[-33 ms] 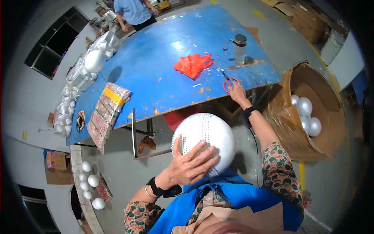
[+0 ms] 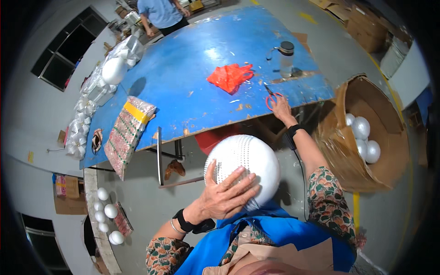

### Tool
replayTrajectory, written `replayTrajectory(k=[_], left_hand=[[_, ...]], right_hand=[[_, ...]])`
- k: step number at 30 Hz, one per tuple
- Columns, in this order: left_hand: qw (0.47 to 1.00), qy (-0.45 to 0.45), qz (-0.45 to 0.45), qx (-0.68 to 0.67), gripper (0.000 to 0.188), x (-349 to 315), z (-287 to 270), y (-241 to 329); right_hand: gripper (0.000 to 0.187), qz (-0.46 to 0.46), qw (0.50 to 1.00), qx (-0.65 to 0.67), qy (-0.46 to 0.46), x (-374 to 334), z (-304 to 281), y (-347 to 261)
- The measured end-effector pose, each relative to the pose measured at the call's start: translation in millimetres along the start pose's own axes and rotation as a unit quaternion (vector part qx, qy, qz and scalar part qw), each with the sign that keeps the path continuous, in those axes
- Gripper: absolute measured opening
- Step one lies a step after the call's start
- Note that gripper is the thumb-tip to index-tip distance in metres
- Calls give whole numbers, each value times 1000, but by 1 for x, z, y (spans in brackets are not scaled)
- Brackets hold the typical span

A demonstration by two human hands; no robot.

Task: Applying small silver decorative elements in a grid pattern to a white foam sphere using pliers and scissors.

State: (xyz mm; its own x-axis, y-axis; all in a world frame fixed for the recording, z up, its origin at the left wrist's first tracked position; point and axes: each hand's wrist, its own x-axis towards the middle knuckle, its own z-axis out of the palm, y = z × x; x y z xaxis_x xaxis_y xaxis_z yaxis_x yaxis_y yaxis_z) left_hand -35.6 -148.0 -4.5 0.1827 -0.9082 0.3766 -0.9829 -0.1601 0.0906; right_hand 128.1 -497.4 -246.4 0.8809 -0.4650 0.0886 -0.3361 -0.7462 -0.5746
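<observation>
A large white ball [image 2: 263, 160] with bands of small stitch-like dots rests against the blue apron at my front. My left hand [image 2: 229, 197] holds its near side, fingers spread over the surface and the thumb up the left. Stretched forward to the table's near edge, my right hand [image 2: 282, 110] has its fingers at the red-handled scissors [image 2: 271, 97]. The blades point away from me over the blue table [image 2: 183, 78]. My palm hides part of the grip. A crumpled red plastic bag [image 2: 230, 79] lies left of the scissors.
A clear bottle with a black lid [image 2: 286, 59] stands beyond the scissors. A patterned package [image 2: 129, 133] overhangs the table's left edge. White balls fill part of a cardboard box [image 2: 389, 151] on the right; others [image 2: 110, 211] sit lower left. Another person [image 2: 162, 13] stands at the far side.
</observation>
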Motion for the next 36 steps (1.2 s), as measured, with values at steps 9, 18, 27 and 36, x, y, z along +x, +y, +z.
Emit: replayTrajectory(k=[9, 18, 27, 36], left_hand=[[991, 100, -14, -92, 24, -8, -9, -5], [970, 222, -58, -77, 23, -4, -6, 2], [959, 232, -148, -61, 57, -12, 1, 14], [941, 273, -199, -7, 47, -10, 20, 35]], right_hand=[[37, 64, 987, -148, 29, 30, 35, -4], [25, 7, 912, 398, -99, -27, -39, -6], [46, -106, 705, 614, -339, -230, -217, -71], [58, -96, 703, 442, -548, -272, -243, -120]])
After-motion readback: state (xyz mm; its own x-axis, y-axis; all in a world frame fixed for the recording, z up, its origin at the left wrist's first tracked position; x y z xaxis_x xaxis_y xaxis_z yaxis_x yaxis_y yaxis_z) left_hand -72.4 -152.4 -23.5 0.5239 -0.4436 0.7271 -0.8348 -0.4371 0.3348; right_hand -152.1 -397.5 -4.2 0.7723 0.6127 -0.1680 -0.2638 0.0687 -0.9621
